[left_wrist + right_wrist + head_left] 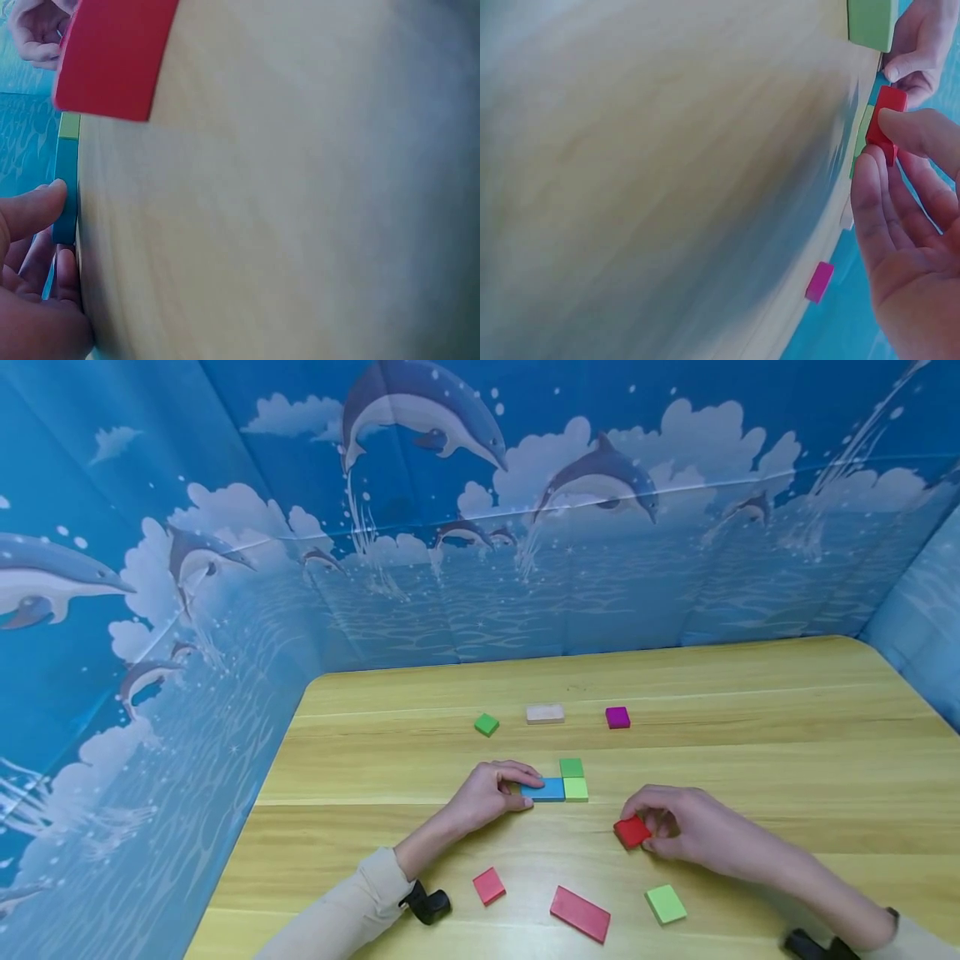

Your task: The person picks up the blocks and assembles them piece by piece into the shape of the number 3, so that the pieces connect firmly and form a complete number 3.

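My left hand (483,797) holds a flat blue block (549,790) on the table, thumb at its near long side and fingers reaching over the far side. Against the blue block's right end lies a light green square block (576,789), with a green square block (572,767) touching its far side. To the right of these, my right hand (697,828) pinches a red square block (632,832) between thumb and fingers. In the right wrist view the red block (887,116) is tilted, with the thumb on its face.
Along the back lie a green block (487,724), a whitish rectangular block (545,714) and a purple block (618,717). Nearer the front are a pinkish-red square block (490,887), a long pinkish-red block (581,914) and a light green block (666,904). A dolphin-printed curtain (495,602) borders the wooden table (360,743).
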`<state>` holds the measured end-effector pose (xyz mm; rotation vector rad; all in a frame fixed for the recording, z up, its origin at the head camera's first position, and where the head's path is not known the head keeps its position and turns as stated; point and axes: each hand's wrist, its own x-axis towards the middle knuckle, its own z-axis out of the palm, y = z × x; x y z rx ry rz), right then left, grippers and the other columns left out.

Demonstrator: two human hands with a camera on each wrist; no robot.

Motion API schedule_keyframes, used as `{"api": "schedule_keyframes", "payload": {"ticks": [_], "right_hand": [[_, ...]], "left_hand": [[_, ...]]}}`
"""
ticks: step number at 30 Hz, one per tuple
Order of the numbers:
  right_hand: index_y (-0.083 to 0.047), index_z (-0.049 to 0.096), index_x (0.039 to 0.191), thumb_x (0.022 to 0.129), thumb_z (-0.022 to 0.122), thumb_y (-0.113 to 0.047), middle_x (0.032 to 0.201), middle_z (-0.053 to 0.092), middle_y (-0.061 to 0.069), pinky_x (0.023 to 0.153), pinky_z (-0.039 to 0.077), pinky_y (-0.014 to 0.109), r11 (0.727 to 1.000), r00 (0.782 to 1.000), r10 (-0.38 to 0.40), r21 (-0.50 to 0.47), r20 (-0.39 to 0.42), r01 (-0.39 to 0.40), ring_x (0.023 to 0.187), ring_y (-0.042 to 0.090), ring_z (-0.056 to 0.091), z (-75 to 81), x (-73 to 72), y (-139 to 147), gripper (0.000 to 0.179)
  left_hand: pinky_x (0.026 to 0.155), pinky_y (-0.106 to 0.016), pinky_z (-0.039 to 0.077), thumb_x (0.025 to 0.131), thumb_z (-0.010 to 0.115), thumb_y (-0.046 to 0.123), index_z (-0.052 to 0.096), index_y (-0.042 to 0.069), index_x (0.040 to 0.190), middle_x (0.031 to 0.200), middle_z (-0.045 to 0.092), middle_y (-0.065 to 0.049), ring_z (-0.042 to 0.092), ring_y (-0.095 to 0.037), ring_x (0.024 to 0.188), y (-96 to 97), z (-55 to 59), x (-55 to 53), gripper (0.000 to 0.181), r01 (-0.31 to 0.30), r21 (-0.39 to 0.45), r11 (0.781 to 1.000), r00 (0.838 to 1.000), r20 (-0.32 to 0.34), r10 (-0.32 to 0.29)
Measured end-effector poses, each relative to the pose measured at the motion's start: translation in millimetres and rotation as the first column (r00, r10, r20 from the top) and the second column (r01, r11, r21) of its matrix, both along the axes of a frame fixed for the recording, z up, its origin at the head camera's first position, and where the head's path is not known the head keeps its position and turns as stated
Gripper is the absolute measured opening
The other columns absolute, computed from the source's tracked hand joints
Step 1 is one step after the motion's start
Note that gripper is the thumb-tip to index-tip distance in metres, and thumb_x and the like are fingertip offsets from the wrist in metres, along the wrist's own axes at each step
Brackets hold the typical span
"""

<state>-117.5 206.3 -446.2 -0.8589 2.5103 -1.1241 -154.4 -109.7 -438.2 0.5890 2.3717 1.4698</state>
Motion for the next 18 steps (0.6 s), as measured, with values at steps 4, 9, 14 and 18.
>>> {"api": "schedule_keyframes", "payload": {"ticks": [4,9,14,18], "right_hand": [[-0.026,0.066,0.110,0.082,0.078,-0.007,0.091,0.059,-0.010,0.069,0.050,0.024,1.000,1.000,-0.009,0.008,0.002,0.009,0.081,0.011,0.055,1.5,-1.6,-6.3,0.036],[-0.026,0.067,0.109,0.081,0.080,-0.008,0.092,0.059,-0.011,0.070,0.050,0.025,0.999,1.000,-0.021,0.024,-0.005,0.021,0.082,0.010,0.055,3.3,-3.8,-13.6,0.036],[-0.025,0.067,0.110,0.080,0.080,-0.008,0.092,0.060,-0.011,0.070,0.051,0.025,0.999,1.000,-0.027,0.019,-0.006,0.027,0.082,0.011,0.056,3.1,-7.1,-21.9,0.037],[-0.025,0.067,0.112,0.081,0.080,-0.008,0.092,0.060,-0.011,0.070,0.050,0.024,1.000,1.000,-0.018,0.015,0.008,0.018,0.082,0.012,0.056,2.1,-9.4,-27.3,0.038]], "left_hand": [[0.065,-0.019,0.039,0.084,0.071,-0.007,0.075,-0.003,0.106,0.118,0.066,-0.012,0.059,-0.032,0.093,-0.3,-0.6,0.0,0.022,0.006,0.004,1.000,1.000,-0.002,-0.006],[0.064,-0.019,0.039,0.085,0.071,-0.006,0.075,-0.002,0.106,0.118,0.066,-0.011,0.058,-0.027,0.088,0.2,0.4,0.5,0.022,0.008,-0.005,1.000,1.000,-0.003,-0.008],[0.065,-0.018,0.039,0.085,0.071,-0.007,0.075,-0.003,0.107,0.118,0.066,-0.012,0.058,-0.032,0.093,0.4,2.2,0.4,0.022,0.008,-0.015,1.000,1.000,-0.007,-0.008],[0.065,-0.019,0.039,0.085,0.071,-0.007,0.074,-0.003,0.106,0.118,0.066,-0.013,0.058,-0.033,0.095,-0.1,-2.0,-1.7,0.022,0.010,-0.015,1.000,1.000,-0.009,-0.010]]}}
